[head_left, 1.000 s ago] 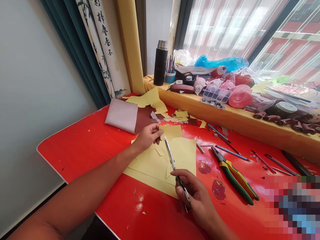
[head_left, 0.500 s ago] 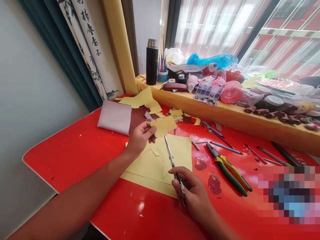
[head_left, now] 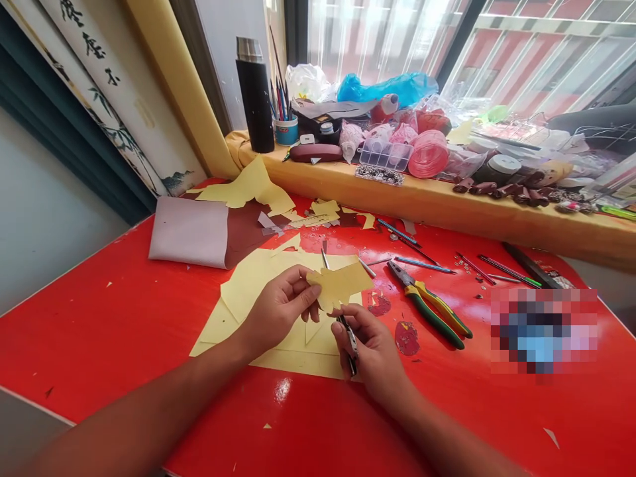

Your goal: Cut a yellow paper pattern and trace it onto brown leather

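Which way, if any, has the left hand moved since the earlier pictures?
Yes: judged against the pliers, the left hand has shifted down the picture and rightward, closer to them.

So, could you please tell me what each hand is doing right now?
Left hand: closed, pinching a piece of yellow paper.
Right hand: closed around what looks like scissors.

One camera is riding on the person's head, looking forward and down from above and behind the left hand (head_left: 275,305) and right hand (head_left: 375,348), hovering near the red table (head_left: 308,424) and facing the sill (head_left: 427,205) and window (head_left: 377,40) beyond.
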Demonstrator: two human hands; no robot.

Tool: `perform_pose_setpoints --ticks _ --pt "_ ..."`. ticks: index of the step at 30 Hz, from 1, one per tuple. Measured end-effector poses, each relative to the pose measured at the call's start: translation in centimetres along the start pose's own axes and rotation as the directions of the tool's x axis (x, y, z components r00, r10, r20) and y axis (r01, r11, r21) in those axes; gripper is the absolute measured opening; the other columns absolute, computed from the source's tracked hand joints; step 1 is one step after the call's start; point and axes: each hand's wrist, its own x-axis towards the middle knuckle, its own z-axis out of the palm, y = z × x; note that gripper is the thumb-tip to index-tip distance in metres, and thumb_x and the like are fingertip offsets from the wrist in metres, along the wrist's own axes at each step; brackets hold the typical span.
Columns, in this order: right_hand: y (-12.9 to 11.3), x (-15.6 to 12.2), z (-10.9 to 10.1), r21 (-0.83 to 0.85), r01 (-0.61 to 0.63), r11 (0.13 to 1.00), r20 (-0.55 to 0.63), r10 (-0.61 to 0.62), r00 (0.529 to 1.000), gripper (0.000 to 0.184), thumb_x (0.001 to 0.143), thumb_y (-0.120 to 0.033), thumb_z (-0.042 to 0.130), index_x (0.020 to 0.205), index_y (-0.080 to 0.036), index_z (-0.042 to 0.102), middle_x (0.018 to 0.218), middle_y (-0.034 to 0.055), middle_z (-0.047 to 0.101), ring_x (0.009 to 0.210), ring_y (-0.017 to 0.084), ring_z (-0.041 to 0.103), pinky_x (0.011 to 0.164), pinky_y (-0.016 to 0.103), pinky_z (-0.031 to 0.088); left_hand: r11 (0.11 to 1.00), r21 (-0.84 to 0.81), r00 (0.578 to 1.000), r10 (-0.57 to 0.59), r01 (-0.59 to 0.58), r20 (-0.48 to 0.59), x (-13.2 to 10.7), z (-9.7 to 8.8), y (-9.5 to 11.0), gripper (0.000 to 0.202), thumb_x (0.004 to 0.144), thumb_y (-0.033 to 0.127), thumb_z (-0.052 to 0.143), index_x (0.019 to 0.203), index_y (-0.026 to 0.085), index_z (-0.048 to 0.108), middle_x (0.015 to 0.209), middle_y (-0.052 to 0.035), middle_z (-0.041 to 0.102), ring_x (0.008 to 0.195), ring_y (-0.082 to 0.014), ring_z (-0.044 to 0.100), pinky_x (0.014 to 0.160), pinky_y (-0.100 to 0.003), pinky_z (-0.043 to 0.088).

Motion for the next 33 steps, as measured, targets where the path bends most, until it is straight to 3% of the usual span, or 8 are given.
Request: perform_pose_setpoints --ticks 22,25,28,33 --pt "-0.1 0.5 -0.2 0.024 0.027 0.999 -0.047 -0.026 0.999 0.045 0.081 -0.055 0.088 0.076 -0.023 0.055 0.052 -0.0107 0.053 0.034 0.008 0.049 0.034 0.019 0.04 0.995 0.074 0.992 -0.076 0.069 0.098 -0.3 0.2 -0.3 0.028 0.1 0.047 0.067 0.099 0.021 0.058 0.072 0.0006 0.068 0.067 -0.0156 0.064 0.064 -0.029 0.047" --pt "-0.2 0.4 -0.1 0.021 0.024 0.999 -0.045 -0.023 0.999 0.044 0.08 -0.055 0.088 0.078 -0.023 0.057 0.053 -0.0108 0.054 0.034 0.008 0.049 0.034 0.019 0.041 0.989 0.142 0.993 -0.055 0.04 0.105 -0.2 -0.1 -0.1 0.027 0.098 0.046 0.071 0.1 0.02 0.063 0.083 -0.0005 0.068 0.075 -0.0153 0.063 0.067 -0.028 0.048" --pt "-0.1 0.4 -0.1 0.02 0.02 1.0 -0.035 -0.02 0.999 0.043 0.08 -0.054 0.088 0.079 -0.023 0.058 0.052 -0.0116 0.052 0.034 0.009 0.049 0.034 0.019 0.041 0.974 0.228 0.999 -0.001 -0.01 0.047 -0.1 -0.5 0.1 0.028 0.094 0.044 0.077 0.106 0.022 0.068 0.085 0.0006 0.065 0.073 -0.0136 0.056 0.068 -0.027 0.046" --pt "0.0 0.4 0.0 0.023 0.004 1.0 -0.036 -0.003 0.999 0.043 0.08 -0.054 0.088 0.076 -0.023 0.059 0.053 -0.0108 0.052 0.035 0.009 0.049 0.034 0.02 0.042 0.983 0.181 0.996 -0.049 0.035 0.073 0.2 -0.7 0.5 0.029 0.093 0.048 0.076 0.088 0.02 0.069 0.073 0.0014 0.06 0.066 -0.0132 0.054 0.062 -0.027 0.044"
